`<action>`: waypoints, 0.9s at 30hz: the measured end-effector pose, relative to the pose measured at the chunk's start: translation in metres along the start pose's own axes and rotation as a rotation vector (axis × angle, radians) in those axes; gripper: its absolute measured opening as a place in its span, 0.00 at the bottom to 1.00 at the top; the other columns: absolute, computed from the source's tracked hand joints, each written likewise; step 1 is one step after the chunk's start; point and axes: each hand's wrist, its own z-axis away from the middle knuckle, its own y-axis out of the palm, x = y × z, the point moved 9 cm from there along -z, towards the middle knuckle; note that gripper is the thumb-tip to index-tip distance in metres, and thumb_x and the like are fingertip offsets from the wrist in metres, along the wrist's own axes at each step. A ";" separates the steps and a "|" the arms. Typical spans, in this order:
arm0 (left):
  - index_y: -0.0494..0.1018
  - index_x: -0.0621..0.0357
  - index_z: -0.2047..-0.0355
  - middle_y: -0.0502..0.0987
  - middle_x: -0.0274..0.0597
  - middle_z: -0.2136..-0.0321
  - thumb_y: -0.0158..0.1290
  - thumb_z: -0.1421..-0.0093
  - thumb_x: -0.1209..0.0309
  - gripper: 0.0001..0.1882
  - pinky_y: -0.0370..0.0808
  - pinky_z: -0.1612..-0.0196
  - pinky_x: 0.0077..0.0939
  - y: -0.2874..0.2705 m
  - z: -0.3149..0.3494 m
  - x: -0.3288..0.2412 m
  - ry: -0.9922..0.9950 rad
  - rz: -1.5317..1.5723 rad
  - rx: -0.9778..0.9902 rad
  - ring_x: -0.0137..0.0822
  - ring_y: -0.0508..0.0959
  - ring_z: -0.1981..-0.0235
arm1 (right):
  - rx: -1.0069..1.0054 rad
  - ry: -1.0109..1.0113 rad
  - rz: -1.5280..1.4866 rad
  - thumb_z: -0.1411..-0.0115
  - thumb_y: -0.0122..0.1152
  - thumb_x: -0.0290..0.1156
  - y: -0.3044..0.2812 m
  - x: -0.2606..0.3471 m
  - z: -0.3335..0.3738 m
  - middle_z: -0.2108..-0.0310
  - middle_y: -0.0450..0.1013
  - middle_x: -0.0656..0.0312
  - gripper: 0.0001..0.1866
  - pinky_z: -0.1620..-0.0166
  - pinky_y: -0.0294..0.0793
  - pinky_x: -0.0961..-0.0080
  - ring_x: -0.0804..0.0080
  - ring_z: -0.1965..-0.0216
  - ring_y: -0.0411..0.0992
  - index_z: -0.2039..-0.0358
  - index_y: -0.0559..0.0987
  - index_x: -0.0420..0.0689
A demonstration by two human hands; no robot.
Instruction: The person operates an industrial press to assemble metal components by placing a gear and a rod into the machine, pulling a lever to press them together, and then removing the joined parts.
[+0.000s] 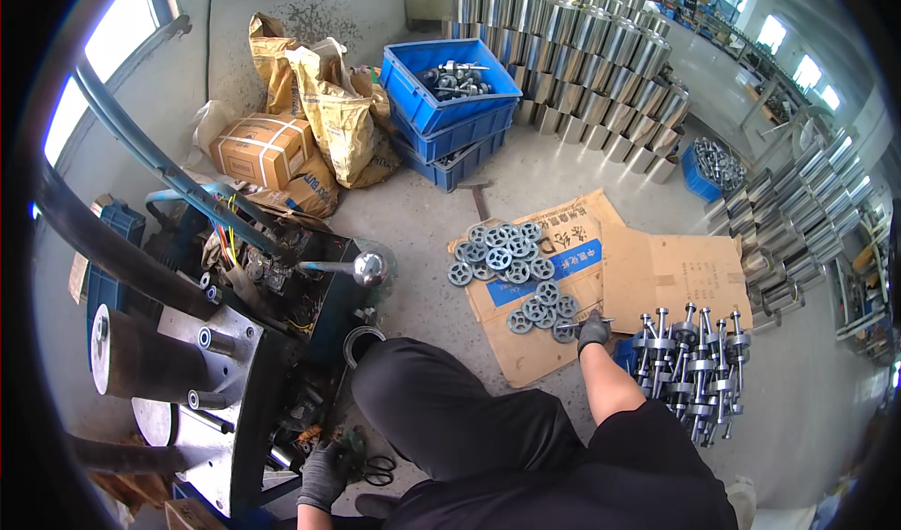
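My right hand [593, 329], in a dark grey glove, is closed around a thin metal shaft [567, 325] at the edge of the cardboard. Beside it lie round spoked metal discs [546, 293], loosely grouped on the flattened cardboard [526, 356]. To the right of that hand, many metal shafts with thick collars [699, 361] stand packed together above a blue bin. My left hand [325, 476], also gloved, is low beside the machine, next to black-handled scissors [379, 471] and a dark greenish bundle. Its fingers are too dark and small to read.
At my left stands a machine with a steel plate [230, 361] and a ball-ended lever [369, 268]. Stacked blue crates [446, 84], yellow sacks [328, 108] and a strapped carton [263, 150] are farther back. A hammer [477, 197] lies near rows of shiny cylinders [582, 61].
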 end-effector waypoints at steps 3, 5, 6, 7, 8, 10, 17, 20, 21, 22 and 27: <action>0.83 0.59 0.61 0.82 0.57 0.59 0.63 0.39 0.63 0.13 0.78 0.51 0.51 -0.014 0.031 0.022 -0.115 -0.080 -0.004 0.59 0.82 0.55 | 0.051 0.199 -0.003 0.34 0.68 0.42 0.015 -0.012 0.081 0.70 0.82 0.49 0.18 0.79 0.75 0.60 0.59 0.79 0.80 0.57 0.80 0.37; 0.83 0.59 0.61 0.82 0.57 0.59 0.63 0.39 0.63 0.13 0.78 0.52 0.51 -0.023 0.060 0.041 -0.200 -0.071 -0.031 0.59 0.82 0.55 | 0.121 0.290 -0.027 0.34 0.67 0.42 0.026 0.004 0.140 0.71 0.82 0.49 0.19 0.80 0.75 0.60 0.58 0.80 0.80 0.57 0.80 0.37; 0.83 0.60 0.61 0.82 0.57 0.59 0.63 0.39 0.62 0.13 0.79 0.52 0.50 -0.018 0.052 0.042 -0.196 -0.037 -0.029 0.59 0.82 0.55 | 0.135 0.224 -0.037 0.34 0.67 0.41 0.019 0.013 0.120 0.72 0.82 0.49 0.18 0.82 0.73 0.61 0.58 0.82 0.79 0.57 0.80 0.37; 0.83 0.60 0.61 0.82 0.57 0.59 0.63 0.39 0.62 0.13 0.79 0.52 0.50 -0.012 0.042 0.040 -0.173 -0.029 -0.019 0.59 0.82 0.55 | 0.144 0.156 -0.045 0.33 0.67 0.41 0.012 0.017 0.096 0.73 0.81 0.48 0.18 0.84 0.71 0.61 0.57 0.83 0.78 0.56 0.80 0.37; 0.83 0.60 0.61 0.83 0.57 0.60 0.63 0.39 0.63 0.13 0.79 0.53 0.50 -0.006 0.035 0.042 -0.170 -0.007 0.002 0.59 0.82 0.56 | 0.162 0.148 -0.048 0.32 0.65 0.42 0.008 0.011 0.080 0.75 0.80 0.51 0.17 0.78 0.75 0.59 0.58 0.81 0.77 0.58 0.79 0.37; 0.83 0.61 0.61 0.83 0.57 0.61 0.63 0.39 0.63 0.14 0.79 0.53 0.51 0.005 0.026 0.049 -0.168 0.012 0.027 0.59 0.83 0.57 | 0.190 -0.039 0.082 0.32 0.64 0.43 0.011 0.012 0.058 0.74 0.80 0.51 0.18 0.72 0.77 0.58 0.58 0.78 0.78 0.59 0.80 0.38; 0.83 0.61 0.61 0.83 0.58 0.62 0.61 0.37 0.60 0.16 0.79 0.54 0.51 0.024 0.021 0.069 0.098 -0.188 0.039 0.59 0.83 0.58 | 0.911 -1.359 0.553 0.32 0.62 0.39 0.081 0.047 0.184 0.77 0.76 0.57 0.13 0.68 0.77 0.59 0.57 0.78 0.75 0.66 0.79 0.41; 0.83 0.60 0.61 0.83 0.58 0.62 0.61 0.37 0.59 0.15 0.78 0.55 0.52 -0.003 0.049 0.055 -0.169 -0.114 0.059 0.60 0.83 0.58 | 0.876 -0.903 0.617 0.32 0.61 0.40 0.091 0.073 0.215 0.75 0.78 0.53 0.14 0.65 0.78 0.59 0.53 0.75 0.77 0.65 0.80 0.41; 0.83 0.60 0.61 0.83 0.58 0.62 0.61 0.37 0.59 0.16 0.78 0.55 0.52 -0.003 0.046 0.054 -0.193 -0.080 0.054 0.60 0.83 0.58 | 0.755 -0.358 0.587 0.31 0.61 0.41 0.080 0.051 0.171 0.74 0.79 0.50 0.15 0.63 0.78 0.60 0.51 0.72 0.79 0.65 0.81 0.41; 0.83 0.60 0.61 0.83 0.58 0.62 0.61 0.37 0.59 0.16 0.78 0.55 0.52 0.003 0.032 0.050 -0.191 -0.036 0.059 0.60 0.83 0.58 | 0.718 -0.370 0.582 0.31 0.61 0.41 0.069 0.048 0.132 0.74 0.79 0.50 0.15 0.63 0.78 0.60 0.51 0.72 0.79 0.65 0.81 0.41; 0.83 0.59 0.59 0.84 0.58 0.62 0.62 0.38 0.56 0.18 0.79 0.55 0.51 0.005 0.025 0.048 -0.195 -0.092 0.044 0.59 0.84 0.58 | 0.686 -0.651 0.651 0.27 0.58 0.47 0.065 0.034 0.126 0.73 0.80 0.52 0.20 0.63 0.77 0.61 0.60 0.70 0.80 0.61 0.81 0.41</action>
